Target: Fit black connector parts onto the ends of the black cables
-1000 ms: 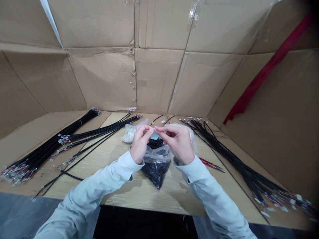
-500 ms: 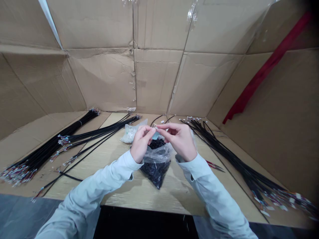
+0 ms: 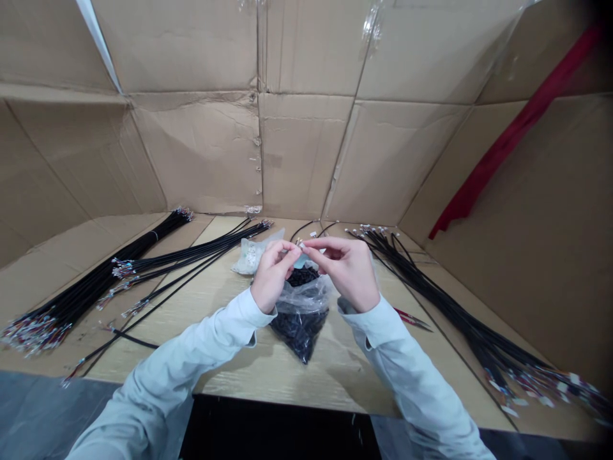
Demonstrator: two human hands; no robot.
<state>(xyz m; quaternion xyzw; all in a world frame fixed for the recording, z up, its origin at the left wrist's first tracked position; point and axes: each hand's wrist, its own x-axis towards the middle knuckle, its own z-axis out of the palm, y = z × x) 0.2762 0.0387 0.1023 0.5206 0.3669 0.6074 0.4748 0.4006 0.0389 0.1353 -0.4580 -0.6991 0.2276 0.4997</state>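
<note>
My left hand [image 3: 272, 273] and my right hand [image 3: 348, 268] meet over the middle of the table, thumbs and forefingers pinched together. Between the fingertips is a small white connector [image 3: 301, 245], mostly covered, which the right fingers pinch. Thin wire ends seem to show beside it at the left fingertips, too small to make out well. Just below the hands lies an opened clear plastic bag [image 3: 301, 326] full of small black pieces. Behind the left hand rests another clear bag [image 3: 248, 257] with small white parts.
Bundles of black cables with coloured wire ends lie on the left [image 3: 119, 275]. More black cables with white connectors [image 3: 431, 306] spread along the right. Red-handled tweezers or pliers [image 3: 412, 319] lie beside the right sleeve. Cardboard walls [image 3: 306, 153] enclose the table [image 3: 230, 377].
The fingertips have shifted very slightly, and a little more of the small piece between them shows. Both hands keep their pinch; everything on the table is unchanged.
</note>
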